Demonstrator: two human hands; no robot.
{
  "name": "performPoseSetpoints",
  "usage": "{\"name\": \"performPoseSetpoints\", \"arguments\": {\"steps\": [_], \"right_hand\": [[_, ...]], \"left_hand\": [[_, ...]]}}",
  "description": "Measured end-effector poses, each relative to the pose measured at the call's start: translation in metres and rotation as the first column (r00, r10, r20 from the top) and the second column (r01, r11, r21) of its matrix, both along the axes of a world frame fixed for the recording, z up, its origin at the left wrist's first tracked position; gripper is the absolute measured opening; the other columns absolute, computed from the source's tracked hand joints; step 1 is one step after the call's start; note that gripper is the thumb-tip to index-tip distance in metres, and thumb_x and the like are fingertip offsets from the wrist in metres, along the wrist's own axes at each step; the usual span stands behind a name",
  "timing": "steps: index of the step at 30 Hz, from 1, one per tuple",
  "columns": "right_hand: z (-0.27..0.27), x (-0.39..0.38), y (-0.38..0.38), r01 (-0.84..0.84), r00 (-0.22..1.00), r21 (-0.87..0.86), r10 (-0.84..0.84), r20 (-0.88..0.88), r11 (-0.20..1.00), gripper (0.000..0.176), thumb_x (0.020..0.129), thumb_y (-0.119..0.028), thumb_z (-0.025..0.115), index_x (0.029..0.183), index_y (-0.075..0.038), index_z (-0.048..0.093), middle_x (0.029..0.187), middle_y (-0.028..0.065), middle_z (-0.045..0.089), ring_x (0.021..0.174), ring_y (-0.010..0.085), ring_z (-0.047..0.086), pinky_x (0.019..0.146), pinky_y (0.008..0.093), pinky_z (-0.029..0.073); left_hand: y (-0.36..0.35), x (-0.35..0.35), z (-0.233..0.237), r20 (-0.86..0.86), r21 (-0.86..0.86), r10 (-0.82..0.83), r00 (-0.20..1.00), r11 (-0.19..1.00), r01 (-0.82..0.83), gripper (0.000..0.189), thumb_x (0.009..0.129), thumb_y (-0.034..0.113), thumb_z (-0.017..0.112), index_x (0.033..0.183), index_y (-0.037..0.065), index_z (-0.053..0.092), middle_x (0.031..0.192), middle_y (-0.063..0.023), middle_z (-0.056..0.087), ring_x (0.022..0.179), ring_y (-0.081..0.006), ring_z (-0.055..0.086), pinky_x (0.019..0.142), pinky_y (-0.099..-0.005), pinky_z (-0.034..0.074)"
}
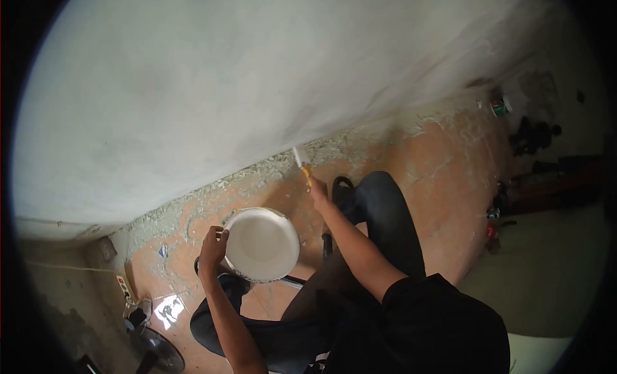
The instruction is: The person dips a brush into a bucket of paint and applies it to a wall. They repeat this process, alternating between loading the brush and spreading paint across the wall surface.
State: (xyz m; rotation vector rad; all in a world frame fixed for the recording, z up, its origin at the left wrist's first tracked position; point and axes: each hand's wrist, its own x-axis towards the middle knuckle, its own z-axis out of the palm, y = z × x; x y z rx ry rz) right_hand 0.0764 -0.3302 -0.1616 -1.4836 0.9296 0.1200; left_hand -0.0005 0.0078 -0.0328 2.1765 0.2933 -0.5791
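Note:
My right hand (317, 189) is closed around the yellow handle of a paintbrush (301, 158). The brush's pale, flat end is at the foot of the white wall (160, 104); whether it touches the wall is hard to tell. Lower and to the left, my left hand (213, 249) grips the rim of a round bucket (260, 244). The bucket holds whitish paint and stands in front of my bent legs.
Crumbly grey debris (212, 187) lies along the wall's base on the orange tiled floor (443, 181). A power strip (124, 289) and a fan (157, 348) are at lower left. A green-and-white container (500, 106) and dark items (535, 135) sit at far right.

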Motion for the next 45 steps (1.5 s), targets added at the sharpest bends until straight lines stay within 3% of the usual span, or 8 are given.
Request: {"name": "performPoseSetpoints", "arguments": {"steps": [10, 15, 21, 27, 31, 33, 36, 45], "right_hand": [[0.103, -0.089, 0.041, -0.665, 0.722, -0.384, 0.682, -0.114, 0.640, 0.036, 0.076, -0.036, 0.056, 0.077, -0.001, 0.064, 0.067, 0.0135, 0.061, 0.063, 0.0217, 0.060, 0.061, 0.0347, 0.044], [0.079, -0.110, 0.079, -0.685, 0.723, -0.376, 0.647, -0.245, 0.624, 0.042, 0.075, -0.038, 0.054, 0.082, 0.002, 0.063, 0.077, 0.0202, 0.062, 0.072, 0.0319, 0.061, 0.067, 0.0388, 0.045], [0.061, -0.127, 0.125, -0.704, 0.705, -0.387, 0.653, -0.278, 0.596, 0.043, 0.076, -0.037, 0.052, 0.084, 0.003, 0.062, 0.083, 0.0209, 0.062, 0.080, 0.0330, 0.060, 0.073, 0.0412, 0.045], [0.056, -0.135, 0.131, -0.801, 0.596, -0.354, 0.699, -0.394, 0.483, 0.044, 0.077, -0.042, 0.050, 0.080, -0.002, 0.065, 0.081, 0.0211, 0.062, 0.082, 0.0323, 0.061, 0.076, 0.0398, 0.045], [0.061, -0.134, 0.123, -0.676, 0.733, -0.346, 0.642, -0.225, 0.651, 0.041, 0.080, -0.045, 0.049, 0.075, -0.006, 0.064, 0.078, 0.0152, 0.063, 0.079, 0.0309, 0.061, 0.072, 0.0395, 0.045], [0.058, -0.130, 0.118, -0.550, 0.802, -0.440, 0.596, -0.039, 0.710, 0.035, 0.081, -0.034, 0.052, 0.069, -0.003, 0.060, 0.056, 0.0052, 0.054, 0.051, 0.0158, 0.052, 0.050, 0.0310, 0.040], [0.079, -0.117, 0.113, -0.498, 0.837, -0.380, 0.546, 0.021, 0.779, 0.029, 0.083, -0.029, 0.053, 0.073, -0.002, 0.057, 0.058, 0.0034, 0.051, 0.053, 0.0110, 0.047, 0.050, 0.0274, 0.037], [0.062, -0.031, 0.121, -0.576, 0.681, -0.585, 0.731, 0.043, 0.571, 0.017, 0.087, -0.020, 0.049, 0.082, -0.003, 0.049, 0.065, 0.0025, 0.051, 0.057, 0.0103, 0.048, 0.052, 0.0260, 0.039]], "left_hand": [[-0.018, -0.002, 0.052, 0.305, -0.116, -0.184, 0.934, 0.966, 0.229, 0.026, 0.085, 0.021, 0.051, 0.100, 0.000, 0.052, 0.095, -0.0200, 0.058, 0.089, -0.0320, 0.057, 0.074, -0.0366, 0.045], [0.020, -0.019, 0.018, 0.111, 0.093, -0.394, 0.912, 0.918, 0.386, 0.027, 0.082, 0.022, 0.054, 0.095, -0.001, 0.054, 0.090, -0.0200, 0.060, 0.089, -0.0333, 0.057, 0.078, -0.0398, 0.043], [0.045, -0.016, 0.029, 0.231, -0.030, -0.106, 0.967, 0.993, 0.116, 0.028, 0.081, 0.024, 0.055, 0.090, -0.002, 0.056, 0.090, -0.0206, 0.060, 0.084, -0.0329, 0.058, 0.073, -0.0384, 0.045], [0.044, -0.021, 0.033, 0.071, 0.061, -0.142, 0.987, 0.989, 0.138, 0.038, 0.080, 0.033, 0.054, 0.084, -0.005, 0.057, 0.089, -0.0257, 0.059, 0.090, -0.0376, 0.056, 0.076, -0.0416, 0.044], [0.056, -0.018, -0.044, -0.014, 0.137, -0.436, 0.900, 0.891, 0.433, 0.046, 0.083, 0.039, 0.044, 0.079, -0.002, 0.064, 0.078, -0.0247, 0.060, 0.080, -0.0372, 0.058, 0.073, -0.0403, 0.044], [0.056, -0.021, -0.011, -0.126, 0.130, -0.373, 0.919, 0.913, 0.388, 0.049, 0.083, 0.043, 0.044, 0.084, -0.002, 0.064, 0.087, -0.0265, 0.059, 0.086, -0.0389, 0.057, 0.078, -0.0415, 0.043], [0.062, -0.020, 0.012, -0.074, 0.112, -0.258, 0.963, 0.958, 0.265, 0.055, 0.079, 0.044, 0.049, 0.090, -0.009, 0.060, 0.095, -0.0291, 0.057, 0.093, -0.0394, 0.056, 0.082, -0.0415, 0.043], [0.056, -0.024, 0.026, -0.153, 0.104, -0.139, 0.978, 0.982, 0.155, 0.045, 0.078, 0.039, 0.052, 0.092, -0.003, 0.062, 0.096, -0.0232, 0.060, 0.093, -0.0346, 0.057, 0.082, -0.0403, 0.044]]}}
